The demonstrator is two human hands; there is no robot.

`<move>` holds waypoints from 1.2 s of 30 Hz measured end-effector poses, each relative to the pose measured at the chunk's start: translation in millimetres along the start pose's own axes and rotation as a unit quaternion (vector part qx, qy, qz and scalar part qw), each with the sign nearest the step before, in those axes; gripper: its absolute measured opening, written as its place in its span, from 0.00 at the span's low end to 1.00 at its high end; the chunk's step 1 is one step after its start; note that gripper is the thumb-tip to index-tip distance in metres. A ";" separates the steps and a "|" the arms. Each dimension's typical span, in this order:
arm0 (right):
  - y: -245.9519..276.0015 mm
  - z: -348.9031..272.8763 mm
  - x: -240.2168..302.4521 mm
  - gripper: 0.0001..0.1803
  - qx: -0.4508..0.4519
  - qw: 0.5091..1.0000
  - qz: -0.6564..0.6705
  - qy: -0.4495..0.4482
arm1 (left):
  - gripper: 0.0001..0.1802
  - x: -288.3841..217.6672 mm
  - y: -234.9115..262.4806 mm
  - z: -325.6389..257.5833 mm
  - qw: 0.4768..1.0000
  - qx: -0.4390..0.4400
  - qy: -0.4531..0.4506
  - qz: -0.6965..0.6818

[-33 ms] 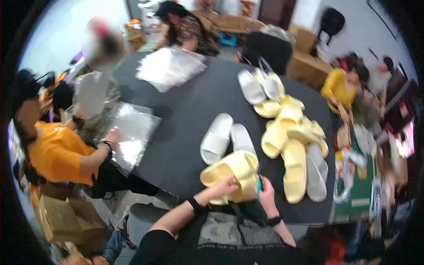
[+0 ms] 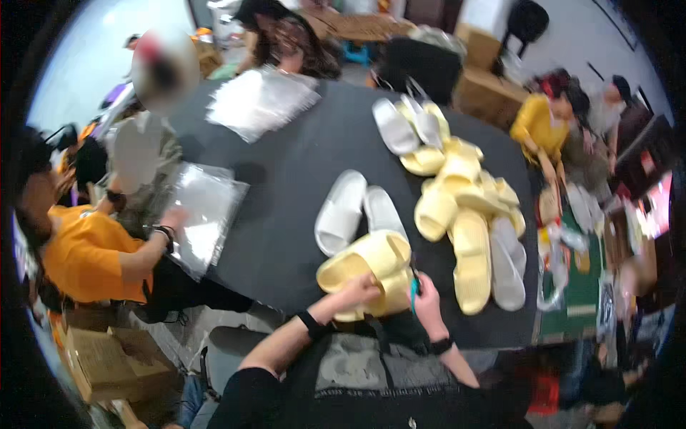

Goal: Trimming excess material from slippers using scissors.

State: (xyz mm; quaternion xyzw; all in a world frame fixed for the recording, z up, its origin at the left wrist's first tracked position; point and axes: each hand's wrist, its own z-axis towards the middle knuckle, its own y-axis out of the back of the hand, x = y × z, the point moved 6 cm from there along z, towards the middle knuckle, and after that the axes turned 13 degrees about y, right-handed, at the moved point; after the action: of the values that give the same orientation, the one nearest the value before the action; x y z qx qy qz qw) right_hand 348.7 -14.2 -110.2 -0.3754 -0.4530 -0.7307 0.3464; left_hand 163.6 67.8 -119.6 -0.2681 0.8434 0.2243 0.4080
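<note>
1. Head view, nearest: my left hand (image 2: 361,289) is closed on the yellow slipper pair (image 2: 371,268) at the near edge of the black table (image 2: 286,186). My right hand (image 2: 427,297) is closed around a small teal tool (image 2: 414,289) at the pair's side.
2. Just beyond: a white slipper pair (image 2: 355,209) lies loose, untouched.
3. Farther right: the heap of yellow and white slippers (image 2: 464,193) looks unhandled, so I judge most of the work is left.
4. Far left: clear plastic bags (image 2: 204,214) lie under a co-worker's hand (image 2: 171,218).
</note>
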 end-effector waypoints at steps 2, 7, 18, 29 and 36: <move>-0.4 7.1 4.7 0.24 -0.050 0.987 -0.023 0.150 | 0.16 0.8 7.2 7.6 0.999 -0.020 -0.010 0.041; 9.2 -2.5 5.0 0.26 -0.015 0.995 0.053 -0.088 | 0.18 -17.5 8.9 4.2 0.997 0.027 0.025 -0.071; 15.2 -19.6 -14.0 0.30 0.014 0.986 0.026 -0.166 | 0.17 -5.0 23.3 -8.0 0.995 -0.061 0.057 -0.057; 11.5 -24.7 8.6 0.25 0.082 0.893 0.301 -0.324 | 0.24 -10.4 21.6 -5.7 0.997 -0.048 0.056 -0.038; 9.6 -25.7 11.1 0.23 0.086 0.875 0.352 -0.320 | 0.18 -19.8 1.9 0.7 0.994 0.033 0.072 -0.069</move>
State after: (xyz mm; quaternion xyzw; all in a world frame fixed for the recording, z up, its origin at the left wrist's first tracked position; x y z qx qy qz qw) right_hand 345.5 -43.1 -104.7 -0.6920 -0.4379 -0.3586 0.4480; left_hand 173.2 75.0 -103.8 -0.3281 0.8569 0.1477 0.3691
